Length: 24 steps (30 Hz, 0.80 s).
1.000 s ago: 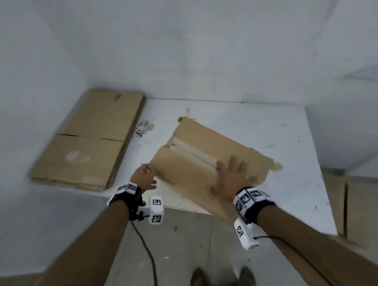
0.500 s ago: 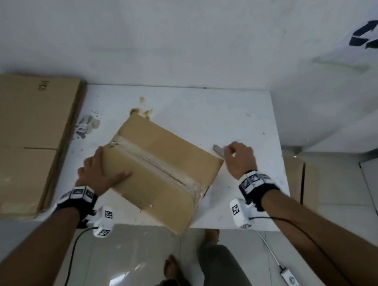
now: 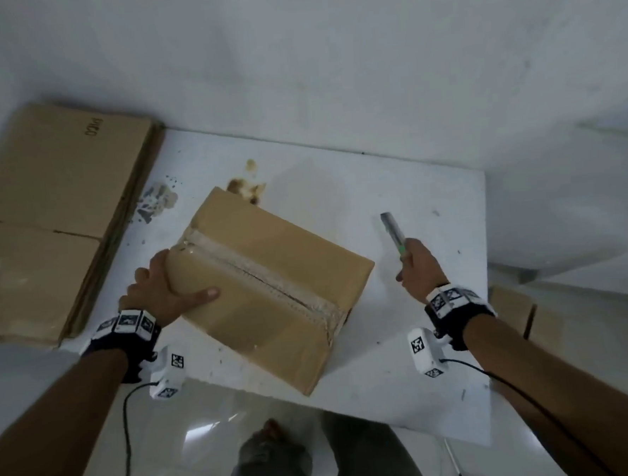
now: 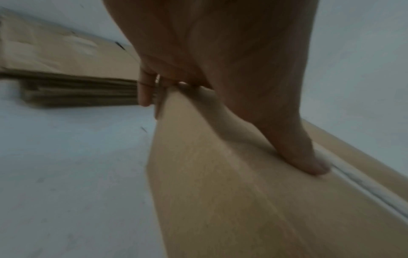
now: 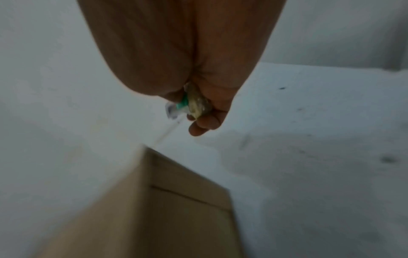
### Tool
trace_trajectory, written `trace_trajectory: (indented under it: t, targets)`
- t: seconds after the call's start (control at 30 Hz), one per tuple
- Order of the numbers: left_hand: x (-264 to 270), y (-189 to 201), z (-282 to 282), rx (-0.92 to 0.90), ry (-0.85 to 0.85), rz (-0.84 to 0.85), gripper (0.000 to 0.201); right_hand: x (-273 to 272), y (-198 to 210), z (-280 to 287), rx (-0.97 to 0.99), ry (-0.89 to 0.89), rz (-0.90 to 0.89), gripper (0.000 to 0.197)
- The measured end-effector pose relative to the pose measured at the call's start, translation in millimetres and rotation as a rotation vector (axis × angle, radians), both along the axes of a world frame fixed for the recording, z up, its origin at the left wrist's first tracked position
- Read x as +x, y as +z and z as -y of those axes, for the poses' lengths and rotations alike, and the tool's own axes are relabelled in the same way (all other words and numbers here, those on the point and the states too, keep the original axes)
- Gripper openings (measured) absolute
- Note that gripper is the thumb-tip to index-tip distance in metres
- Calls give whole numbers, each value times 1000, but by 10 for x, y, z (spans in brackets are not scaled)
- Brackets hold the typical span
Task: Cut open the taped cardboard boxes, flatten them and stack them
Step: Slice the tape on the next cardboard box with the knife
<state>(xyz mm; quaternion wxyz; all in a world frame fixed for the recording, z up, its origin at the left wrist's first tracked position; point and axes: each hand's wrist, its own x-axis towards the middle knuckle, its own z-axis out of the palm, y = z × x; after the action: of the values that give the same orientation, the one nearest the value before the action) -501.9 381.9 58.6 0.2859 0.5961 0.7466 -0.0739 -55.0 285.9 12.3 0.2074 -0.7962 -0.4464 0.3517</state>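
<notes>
taped box held on the white table, cutter gripped off to its right

the box [image 3: 268, 292] sits skewed near the table's [image 3: 395, 203] front edge, one corner jutting past it; plain brown cardboard, its top seam run over with wrinkled clear tape [image 3: 256, 274] that looks torn along the middle. the left hand [image 3: 165, 289] clamps the box's left corner, thumb flat across the top and the fingers wrapped down the side. the right hand [image 3: 419, 268] is closed round a slim metal cutter [image 3: 393, 229] with a green bit at the grip, held up just right of the box, not touching it. left of the box lies a stack [image 3: 46, 221] of flattened cardboard, layered edges showing. brown stains [image 3: 245, 187] mark the table just behind the box.
</notes>
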Motion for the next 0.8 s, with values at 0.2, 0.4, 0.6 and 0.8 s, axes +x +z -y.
trace_trajectory:
  t: [0.2, 0.4, 0.6, 0.8]
  targets:
    - [420, 55, 203, 19, -128, 42, 146, -68, 1184, -151, 250, -104, -476, 29]
    - [240, -110, -191, 74, -256, 370, 120, -720, 1351, -256, 233, 169, -223, 24]
    - [105, -332, -201, 117, -188, 553, 110, -1622, 1390, -526, 173, 607, 26, 20]
    - [36, -409, -238, 103, -180, 623, 97, -2160, 1348, -846, 115, 808, 286, 16]
